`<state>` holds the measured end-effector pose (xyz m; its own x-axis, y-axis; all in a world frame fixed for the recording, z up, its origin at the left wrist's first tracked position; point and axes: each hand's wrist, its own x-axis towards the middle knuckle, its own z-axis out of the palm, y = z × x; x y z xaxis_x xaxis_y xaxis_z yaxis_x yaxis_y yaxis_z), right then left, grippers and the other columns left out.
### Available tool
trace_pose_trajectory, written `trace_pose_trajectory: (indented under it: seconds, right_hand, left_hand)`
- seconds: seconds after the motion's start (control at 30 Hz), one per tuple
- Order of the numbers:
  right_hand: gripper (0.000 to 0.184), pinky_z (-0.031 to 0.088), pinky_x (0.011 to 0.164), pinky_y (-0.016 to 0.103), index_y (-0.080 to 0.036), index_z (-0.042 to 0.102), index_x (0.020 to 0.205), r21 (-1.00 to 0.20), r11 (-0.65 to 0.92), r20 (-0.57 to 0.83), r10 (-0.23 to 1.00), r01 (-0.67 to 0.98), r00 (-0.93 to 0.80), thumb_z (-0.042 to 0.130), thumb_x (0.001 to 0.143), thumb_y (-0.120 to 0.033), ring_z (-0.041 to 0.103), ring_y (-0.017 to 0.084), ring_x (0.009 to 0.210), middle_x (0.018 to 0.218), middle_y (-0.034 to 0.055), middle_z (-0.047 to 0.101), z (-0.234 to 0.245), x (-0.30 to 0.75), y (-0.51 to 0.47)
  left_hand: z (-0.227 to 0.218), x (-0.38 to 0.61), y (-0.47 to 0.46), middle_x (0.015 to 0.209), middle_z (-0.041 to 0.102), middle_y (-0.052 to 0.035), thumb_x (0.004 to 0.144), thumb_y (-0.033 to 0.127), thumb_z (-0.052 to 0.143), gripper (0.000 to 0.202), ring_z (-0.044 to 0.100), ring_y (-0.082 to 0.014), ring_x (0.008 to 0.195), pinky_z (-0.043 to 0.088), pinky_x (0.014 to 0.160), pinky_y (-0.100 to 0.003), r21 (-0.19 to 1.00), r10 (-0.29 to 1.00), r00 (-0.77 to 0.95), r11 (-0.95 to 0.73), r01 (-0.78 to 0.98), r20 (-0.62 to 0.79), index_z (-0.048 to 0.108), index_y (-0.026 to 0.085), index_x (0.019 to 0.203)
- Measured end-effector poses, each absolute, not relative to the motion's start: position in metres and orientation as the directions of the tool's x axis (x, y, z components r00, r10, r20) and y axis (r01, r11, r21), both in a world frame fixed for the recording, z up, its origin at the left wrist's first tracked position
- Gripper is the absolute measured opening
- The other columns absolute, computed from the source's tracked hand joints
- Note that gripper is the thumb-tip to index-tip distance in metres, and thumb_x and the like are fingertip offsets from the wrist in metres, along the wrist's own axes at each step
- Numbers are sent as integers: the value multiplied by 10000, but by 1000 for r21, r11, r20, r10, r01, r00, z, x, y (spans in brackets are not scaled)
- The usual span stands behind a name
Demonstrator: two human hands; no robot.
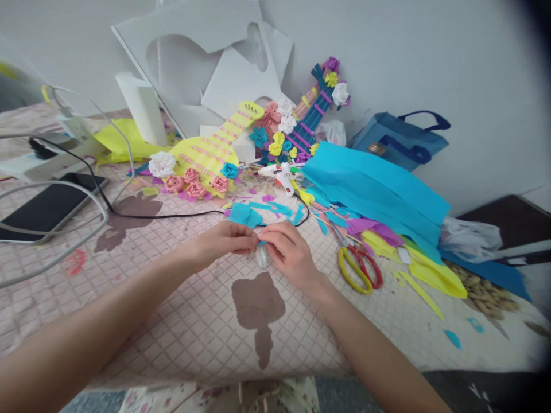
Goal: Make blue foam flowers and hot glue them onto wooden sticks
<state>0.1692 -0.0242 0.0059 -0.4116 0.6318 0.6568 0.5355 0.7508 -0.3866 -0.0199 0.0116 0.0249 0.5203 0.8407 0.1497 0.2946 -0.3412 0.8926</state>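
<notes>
Close together over the middle of the cloth, both of my hands pinch the same small item. My left hand (235, 238) has its fingers closed at the left side of it. My right hand (288, 249) has thumb and fingers closed at its right side. Between the fingertips shows a small bit of blue paper (261, 243), mostly covered by the fingers. A small pale, rounded object (262, 257) hangs just below it; its kind is unclear. Just beyond my hands lies a blue paper piece (245, 215) with cut strips around it.
Scissors (359, 268) lie to the right, near a large blue paper sheet (379, 186). A white glue gun (283, 176) and its cable are beyond my hands. A yellow paper guitar (210, 152) leans at the back. A phone (47, 206) rests at left.
</notes>
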Motion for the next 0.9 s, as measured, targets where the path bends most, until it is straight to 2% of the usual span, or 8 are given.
trace_pose_trajectory:
  seconds: [0.07,0.13,0.33,0.53,0.7,0.9]
  right_hand:
    - [275,499,838,406,-257,596,1051,-379,752,657,629,539,-416,448,887,-94,566,195,964,1007,59,623,6,169,-24]
    - [265,499,838,402,-245,601,1044,-369,755,659,624,542,-420,452,886,-93,568,196,959,1001,65,627,6,170,-24]
    - [244,497,829,381,-235,598,1023,-338,756,665,613,561,-425,457,887,-90,574,192,947,988,64,633,7,169,-24]
    - [206,499,807,376,-209,593,1014,-304,776,688,580,553,-435,469,894,-97,579,191,932,981,71,641,6,169,-24]
    - [198,496,815,381,-201,585,1018,-307,770,675,590,559,-443,469,898,-96,573,192,940,990,77,639,5,170,-24]
    - [212,497,827,372,-225,590,1025,-379,739,648,642,557,-410,451,906,-118,577,183,942,986,61,633,3,168,-25]
  left_hand:
    - [24,-21,12,676,662,-10,818,315,556,170,614,-122,607,496,551,-228,960,795,606,-156,231,-17,644,185,751]
    - [23,-22,13,686,647,-5,827,320,551,171,602,-110,608,486,562,-221,983,753,647,-3,186,-120,629,177,775]
    - [22,-23,15,681,597,3,800,327,591,180,560,-89,590,464,586,-219,966,713,655,231,116,-249,618,156,749]
    - [22,-23,18,689,588,5,705,321,720,221,543,-75,629,454,635,-209,867,635,666,497,36,-392,623,124,730]
    - [21,-22,17,710,597,2,688,335,737,254,548,-85,656,442,653,-223,860,636,654,509,44,-410,618,121,753]
    - [22,-19,13,727,576,18,754,370,646,248,537,-86,660,432,662,-234,937,716,609,312,159,-342,577,135,795]
